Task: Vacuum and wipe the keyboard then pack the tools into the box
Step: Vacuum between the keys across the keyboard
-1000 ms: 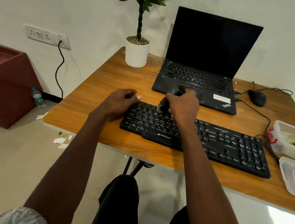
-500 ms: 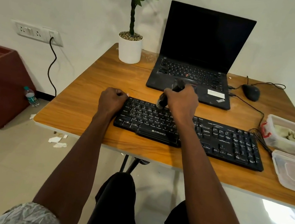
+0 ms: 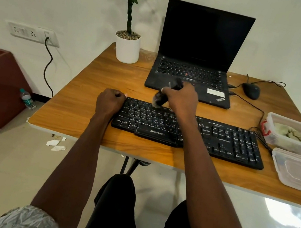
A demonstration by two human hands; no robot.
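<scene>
A person sits at a wooden bench (image 3: 79, 101), seen from above and behind their own forearms. At far left, the left hand (image 3: 110, 101) rests at the left end of a black keyboard (image 3: 188, 132), its grip curled into a loose fist with the thumb tucked against the keyboard's upper left corner; whether it pinches the edge or only presses against it cannot be told, but it is probably there to keep the keyboard from sliding. Just right of it, the right hand (image 3: 181, 99) has its grip wrapped closed around a small dark handheld vacuum (image 3: 166, 94), blurred by motion. The vacuum slants down and left out of the grip, so its pale bristled tip meets the top row of keys just left of the hand, while its rear end sticks up past the knuckles toward an open laptop (image 3: 195, 61). That tilt likely aims the nozzle into the gaps between keys. Most of the keyboard stretches right of the grip, under the right forearm. At far right, near the keyboard's end, an open clear box (image 3: 273, 119) holds a crumpled cloth (image 3: 293, 134), and its lid (image 3: 300, 170) lies in front, ready for packing
</scene>
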